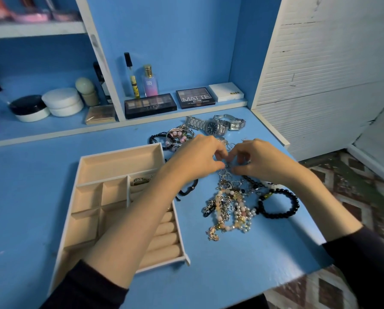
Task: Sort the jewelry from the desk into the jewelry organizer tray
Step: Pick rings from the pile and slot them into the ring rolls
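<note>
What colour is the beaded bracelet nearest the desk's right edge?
Black: the beaded bracelet shows best in the head view.

Black left sleeve (90, 284) and right sleeve (364, 255), cuffs mid-forearm; left grip (197, 158), right grip (261, 160) bare.

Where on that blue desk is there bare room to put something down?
Bare desk lies left of the tray and along the front edge below the pile. Right of the tray is crowded: left hand and right hand pinch in the pile, watches behind.
</note>
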`<state>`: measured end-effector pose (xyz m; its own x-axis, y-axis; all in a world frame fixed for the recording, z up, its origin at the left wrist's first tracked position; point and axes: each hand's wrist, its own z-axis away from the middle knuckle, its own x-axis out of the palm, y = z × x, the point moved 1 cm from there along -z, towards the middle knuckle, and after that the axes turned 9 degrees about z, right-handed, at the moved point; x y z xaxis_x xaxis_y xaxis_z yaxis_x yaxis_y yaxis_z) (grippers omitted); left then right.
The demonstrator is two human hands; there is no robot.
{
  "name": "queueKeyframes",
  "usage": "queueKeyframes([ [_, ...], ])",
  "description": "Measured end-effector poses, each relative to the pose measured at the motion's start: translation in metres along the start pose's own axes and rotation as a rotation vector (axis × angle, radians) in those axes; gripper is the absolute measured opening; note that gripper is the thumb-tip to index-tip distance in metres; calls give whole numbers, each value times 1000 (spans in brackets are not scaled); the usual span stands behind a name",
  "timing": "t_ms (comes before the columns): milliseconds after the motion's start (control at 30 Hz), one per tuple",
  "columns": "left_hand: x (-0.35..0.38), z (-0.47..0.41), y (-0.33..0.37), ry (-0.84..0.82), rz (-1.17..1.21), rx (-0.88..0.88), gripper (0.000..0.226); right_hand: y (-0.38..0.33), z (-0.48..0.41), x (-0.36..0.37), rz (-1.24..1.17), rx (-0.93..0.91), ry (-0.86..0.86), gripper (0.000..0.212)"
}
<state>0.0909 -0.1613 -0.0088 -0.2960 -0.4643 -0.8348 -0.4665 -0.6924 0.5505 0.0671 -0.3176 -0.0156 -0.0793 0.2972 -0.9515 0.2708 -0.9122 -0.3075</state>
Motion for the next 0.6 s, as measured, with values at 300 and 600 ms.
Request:
queueKeyframes([
  [300,3,-1,-4,30,-74,26,8,2,0,2,-36,28,-1,17],
  [600,3,3,-7,65,-74,73,7,2,1,1,-23,33,2,20],
])
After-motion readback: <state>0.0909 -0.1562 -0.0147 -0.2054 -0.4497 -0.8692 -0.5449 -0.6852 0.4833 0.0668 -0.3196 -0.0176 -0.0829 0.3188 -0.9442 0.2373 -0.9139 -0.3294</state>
